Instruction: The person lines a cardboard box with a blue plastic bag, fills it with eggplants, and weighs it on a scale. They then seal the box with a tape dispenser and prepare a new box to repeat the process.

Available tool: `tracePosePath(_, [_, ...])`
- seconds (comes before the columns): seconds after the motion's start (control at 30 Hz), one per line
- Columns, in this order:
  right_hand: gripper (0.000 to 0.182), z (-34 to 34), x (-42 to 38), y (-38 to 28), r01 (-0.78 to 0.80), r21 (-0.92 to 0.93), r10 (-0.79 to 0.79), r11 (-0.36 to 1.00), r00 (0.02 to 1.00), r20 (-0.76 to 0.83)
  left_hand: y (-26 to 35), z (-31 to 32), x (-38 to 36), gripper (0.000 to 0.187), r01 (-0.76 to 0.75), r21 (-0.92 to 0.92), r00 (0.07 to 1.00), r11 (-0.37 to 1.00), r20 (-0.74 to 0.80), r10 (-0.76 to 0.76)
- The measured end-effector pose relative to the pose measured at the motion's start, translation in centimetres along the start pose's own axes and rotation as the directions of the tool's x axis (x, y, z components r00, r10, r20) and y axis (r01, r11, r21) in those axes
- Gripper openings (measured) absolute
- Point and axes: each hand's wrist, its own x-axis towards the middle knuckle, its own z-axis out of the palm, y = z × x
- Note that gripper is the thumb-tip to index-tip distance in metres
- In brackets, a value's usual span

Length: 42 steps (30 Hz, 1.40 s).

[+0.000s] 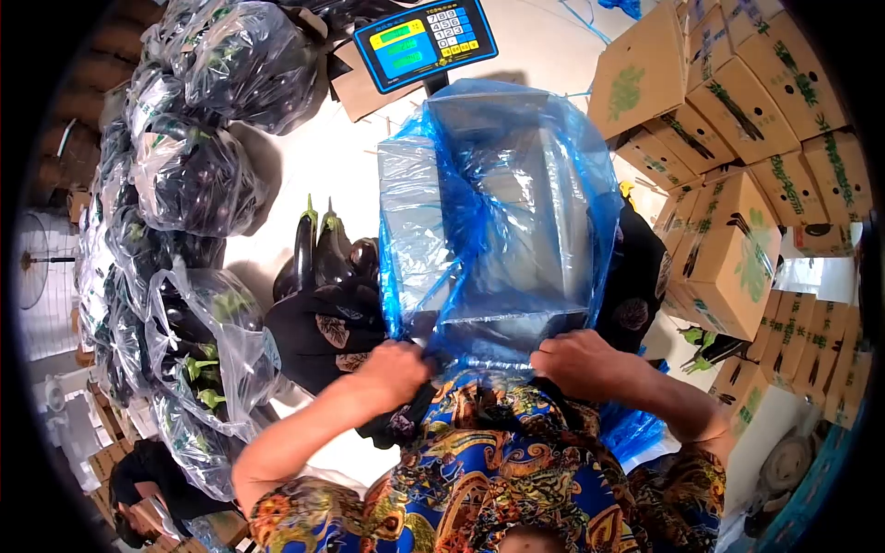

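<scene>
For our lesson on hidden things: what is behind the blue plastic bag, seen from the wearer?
A scale display with a keypad stands beyond the blue plastic bag. Part of its post shows; the lower end is covered.

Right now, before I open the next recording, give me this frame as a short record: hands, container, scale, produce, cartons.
Left hand: left hand closed on the near edge of the blue plastic, left side
Right hand: right hand closed on the same edge, right side
Container: grey tray, box-shaped, blue plastic spread in and over it
Scale: display unit beyond the tray, lit; digits too small to read
Produce: loose eggplants left of the tray; bagged eggplants farther left
Cartons: printed cartons stacked at right
</scene>
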Motion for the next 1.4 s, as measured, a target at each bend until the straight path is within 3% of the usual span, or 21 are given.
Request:
tracePosePath(0.07, [0.005, 3.7, 0.4, 2.1, -0.056, -0.088, 0.042, 0.995, 0.987, -0.157, 1.6, 2.2, 2.9, 0.029, 0.026, 0.154, 0.998, 0.988, -0.052, -0.018])
tracePosePath(0.1, [0.006, 5.5, 0.7, 3.5, -0.089, -0.132, 0.056, 0.987, 0.971, -0.233, 2.0, 2.5, 4.3, 0.029, 0.067, 0.225, 0.997, 0.972, 0.018, -0.073])
tracePosePath(0.2, [0.015, 10.5, 2.8, 8.7, -0.285, -0.104, 0.258, 0.953, 0.942, -0.216, 1.5, 1.9, 4.5, 0.029, 0.129, 0.232, 0.986, 0.964, -0.137, -0.099])
tracePosePath(0.23, [0.013, 13.4, 4.2, 10.5, -0.194, -0.129, 0.128, 0.972, 0.906, -0.404, 1.4, 1.9, 4.0, 0.031, 0.106, 0.218, 0.988, 0.970, -0.133, -0.078])
tracePosePath(0.3, [0.011, 18.9, 5.5, 13.2, -0.059, -0.223, -0.120, 0.973, 0.694, -0.710, 1.4, 2.2, 3.1, 0.036, 0.033, 0.194, 0.992, 0.981, -0.122, -0.009])
tracePosePath(0.37, [0.018, 20.0, 5.5, 13.4, -0.127, -0.079, 0.064, 0.989, 0.838, -0.542, 2.0, 0.8, 2.5, 0.039, -0.069, 0.168, 0.989, 0.983, -0.121, 0.090])
tracePosePath(0.4, [0.024, 20.2, 6.1, 13.1, -0.161, -0.009, 0.141, 0.987, 0.889, -0.436, 2.1, -0.2, 2.0, 0.038, -0.117, 0.056, 0.987, 0.992, -0.103, 0.123])
tracePosePath(0.43, [0.023, 16.9, 6.7, 12.0, -0.337, -0.021, 0.333, 0.941, 0.936, -0.113, 2.0, -1.1, 1.6, 0.037, -0.158, -0.063, 0.985, 0.985, -0.088, 0.152])
tracePosePath(0.53, [0.015, 12.9, 4.4, 8.4, -0.382, -0.213, 0.332, 0.899, 0.913, -0.238, 1.1, -5.3, -0.2, 0.030, -0.227, -0.391, 0.971, 0.892, -0.161, 0.177])
tracePosePath(0.57, [0.015, 10.5, 3.2, 6.5, -0.368, -0.225, 0.333, 0.902, 0.926, -0.176, 0.8, -6.2, -0.6, 0.031, -0.175, -0.287, 0.970, 0.942, -0.214, 0.115])
tracePosePath(0.63, [0.012, 8.9, 0.5, 4.2, -0.258, -0.105, 0.216, 0.960, 0.929, -0.299, -0.2, -5.4, -0.5, 0.032, -0.043, 0.009, 0.959, 0.999, -0.281, 0.044])
tracePosePath(0.67, [0.012, 8.0, -0.8, 3.3, -0.192, -0.054, 0.160, 0.980, 0.918, -0.363, -0.1, -4.4, 0.3, 0.033, 0.002, 0.150, 0.986, 0.989, -0.163, 0.023])
tracePosePath(0.73, [0.018, 3.9, -2.8, 2.0, -0.276, 0.034, 0.277, 0.961, 0.945, -0.173, 0.5, -2.4, 1.8, 0.034, 0.041, 0.427, 0.995, 0.903, 0.067, -0.077])
tracePosePath(0.77, [0.022, 1.4, -3.7, 1.1, -0.325, 0.075, 0.330, 0.943, 0.941, -0.071, 0.4, -1.8, 1.7, 0.033, -0.012, 0.396, 1.000, 0.918, 0.009, 0.010])
tracePosePath(0.8, [0.028, -1.2, -4.9, -0.3, -0.199, 0.605, 0.354, 0.771, 0.924, -0.147, 0.4, -2.0, 1.7, 0.030, -0.038, 0.293, 0.997, 0.955, -0.059, 0.058])
tracePosePath(0.83, [0.034, -4.1, -6.3, -1.8, 0.034, 0.931, 0.416, 0.363, 0.888, -0.195, 0.5, -2.6, 1.6, 0.027, -0.075, 0.189, 0.987, 0.979, -0.128, 0.101])
tracePosePath(0.87, [0.051, -6.7, -7.6, -3.3, 0.263, 0.909, 0.297, 0.325, 0.884, -0.362, 0.7, -3.5, 1.5, 0.025, -0.121, 0.086, 0.970, 0.989, -0.201, 0.136])
tracePosePath(0.93, [0.050, -8.9, -6.5, -7.0, 0.480, 0.810, 0.299, 0.336, 0.761, -0.575, 1.1, -6.0, 1.1, 0.023, -0.109, 0.020, 0.958, 0.994, -0.266, 0.110])
tracePosePath(1.1, [0.050, -11.0, -4.8, -10.5, 0.561, 0.620, -0.090, 0.548, 0.777, -0.623, -0.8, -9.6, 0.1, 0.019, -0.114, -0.031, 0.943, 0.993, -0.317, 0.098])
tracePosePath(1.27, [0.049, -11.2, -4.8, -10.6, 0.579, 0.570, -0.171, 0.583, 0.773, -0.611, -3.7, -12.0, 0.0, 0.031, -0.056, -0.168, 0.936, 0.984, -0.353, -0.007])
tracePosePath(1.4, [0.049, -11.7, -4.3, -10.6, 0.576, 0.566, -0.178, 0.590, 0.776, -0.605, -5.4, -12.6, 0.5, 0.036, -0.161, -0.213, 0.931, 0.964, -0.357, 0.077])
